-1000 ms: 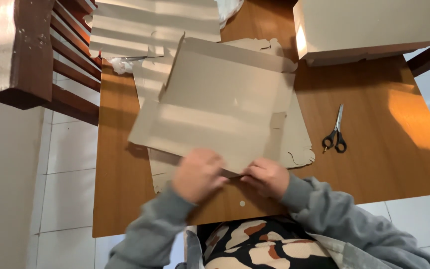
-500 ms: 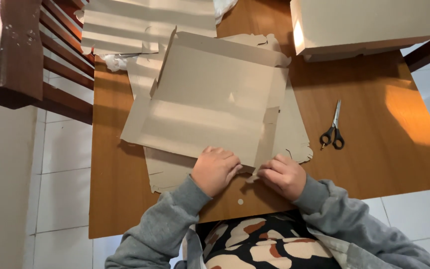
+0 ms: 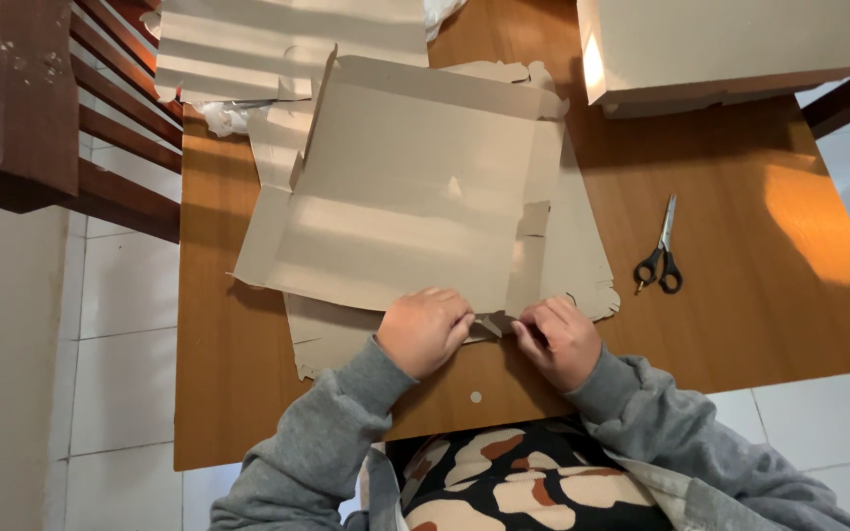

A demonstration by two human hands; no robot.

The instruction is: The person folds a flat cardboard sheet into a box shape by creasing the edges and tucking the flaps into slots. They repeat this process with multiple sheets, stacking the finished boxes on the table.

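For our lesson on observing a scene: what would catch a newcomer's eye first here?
The big flattened cardboard sheet fills the middle of the wooden table. At its near edge, the left hand and right hand press together on a folded corner. Black-handled scissors lie alone to the right, and a closed cardboard box sits at the far right corner.

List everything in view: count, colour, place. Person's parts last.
flat cardboard sheet: one, tan, table centre, near edge under both hands
lower cardboard sheet: one, tan, ragged edge, beneath the first
folded cardboard: one stack, pale tan, far left of table
closed cardboard box: one, tan, far right corner
scissors: one pair, black handles, right of the sheets, apart from them
white plastic scraps: crumpled, far left edge
table: one, orange-brown wood
wooden chair: one, dark brown, left of table
floor tiles: white
left hand: pressing sheet's near edge
right hand: pinching the same edge
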